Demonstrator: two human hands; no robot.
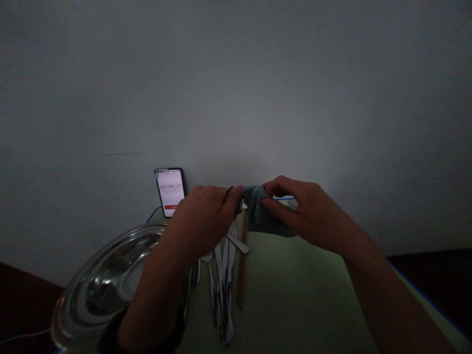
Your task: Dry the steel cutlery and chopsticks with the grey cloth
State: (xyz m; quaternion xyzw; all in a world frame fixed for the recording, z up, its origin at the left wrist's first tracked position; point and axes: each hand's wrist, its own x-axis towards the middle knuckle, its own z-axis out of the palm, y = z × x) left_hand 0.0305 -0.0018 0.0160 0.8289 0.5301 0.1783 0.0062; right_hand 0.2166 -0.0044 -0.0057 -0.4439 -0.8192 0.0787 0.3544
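Observation:
A grey-green cloth point(260, 209) with a mesh-like lower part hangs between my two hands above the table. My right hand point(298, 204) pinches its upper edge between thumb and fingers. My left hand point(206, 214) is closed at the cloth's left side; a small bright glint shows by its fingertips, but what it grips is hidden. Below lie several metal pieces of cutlery point(223, 280), bunched lengthwise, with one handle point(238, 243) lying across them. A pair of wooden chopsticks point(241, 280) lies along their right side.
A large shiny metal basin point(70, 309) stands at the left, partly behind my left forearm. A phone point(170, 191) showing a running timer leans against the grey wall point(236, 98). The green tabletop point(302, 290) has a blue edge. A white cable point(25, 337) runs at lower left.

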